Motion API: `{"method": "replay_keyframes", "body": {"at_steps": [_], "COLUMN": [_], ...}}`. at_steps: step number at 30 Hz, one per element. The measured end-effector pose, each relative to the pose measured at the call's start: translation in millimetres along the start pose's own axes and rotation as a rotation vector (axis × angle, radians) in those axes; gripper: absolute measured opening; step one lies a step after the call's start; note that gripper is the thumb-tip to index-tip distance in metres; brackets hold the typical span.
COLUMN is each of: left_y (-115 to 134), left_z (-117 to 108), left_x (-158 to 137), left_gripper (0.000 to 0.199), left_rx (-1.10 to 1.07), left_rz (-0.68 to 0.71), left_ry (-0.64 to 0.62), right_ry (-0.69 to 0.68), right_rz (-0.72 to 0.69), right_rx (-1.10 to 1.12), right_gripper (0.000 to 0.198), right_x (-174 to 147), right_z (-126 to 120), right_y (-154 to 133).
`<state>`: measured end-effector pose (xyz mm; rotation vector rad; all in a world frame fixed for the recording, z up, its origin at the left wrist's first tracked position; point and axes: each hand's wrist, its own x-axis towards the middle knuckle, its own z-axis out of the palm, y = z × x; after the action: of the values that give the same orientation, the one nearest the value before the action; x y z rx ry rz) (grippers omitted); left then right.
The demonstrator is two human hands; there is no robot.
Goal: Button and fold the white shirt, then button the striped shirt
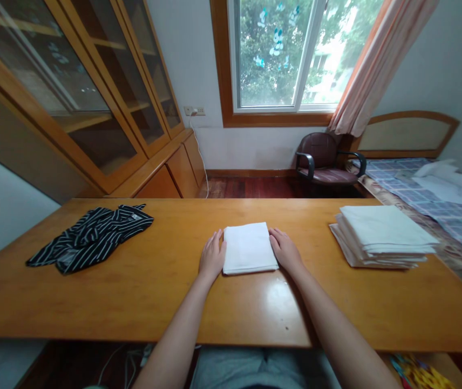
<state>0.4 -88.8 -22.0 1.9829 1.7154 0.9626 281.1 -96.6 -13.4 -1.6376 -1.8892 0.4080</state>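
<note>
A white cloth (250,247), folded into a neat flat square, lies on the wooden table in front of me. My left hand (213,254) rests along its left edge, fingers stretched forward on the tabletop. Against the right edge lies my right hand (284,247), its fingers also extended and touching the cloth's side. Neither hand is closed round anything. Over on the right of the table is a stack of folded white cloths (385,232). A crumpled black garment with white stripes (97,235) is on the left.
The wooden table (166,292) spans the view. Behind it stand a glass-door cabinet (105,108), a maroon armchair (323,156) and a bed (429,183) at right. An open drawer (425,370) with colourful items shows below the table's front edge.
</note>
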Motion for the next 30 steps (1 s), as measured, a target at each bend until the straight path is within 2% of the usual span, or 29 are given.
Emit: {"method": "replay_keyframes", "body": {"at_steps": [5,9,14,17,21,25,30], "left_y": [-2,-2,16,32,44,45,44], "left_z": [-5,-4,-4,-4,-2,-3,-7], "left_x": [1,2,-4,-8,-9,-9,-11], "left_gripper": [0.048,0.052,0.074,0.092,0.109,0.117,0.112], "left_rx": [-0.17,-0.414,-0.854,-1.053,-1.157,-1.258,-1.307], "left_rz": [-0.074,-0.164,-0.227,-0.295,-0.396,-0.482,-0.513], "left_ry": [-0.034,-0.074,-0.162,-0.157,-0.107,-0.13,-0.079], "right_ry": [0.011,-0.005,-0.008,-0.026,-0.054,-0.061,-0.048], "right_rz": [-0.073,-0.088,-0.092,-0.107,-0.121,-0.123,-0.048], "right_rx": [0.06,0.047,0.09,0.148,0.208,0.239,0.263], "right_gripper": [0.039,0.038,0.038,0.039,0.042,0.044,0.049], "right_x": [-3,-4,-4,-4,-5,-6,-6], "right_z": [-5,-6,-7,-9,-10,-9,-3], "right_y": [-7,-9,-7,-7,-8,-7,-7]}}
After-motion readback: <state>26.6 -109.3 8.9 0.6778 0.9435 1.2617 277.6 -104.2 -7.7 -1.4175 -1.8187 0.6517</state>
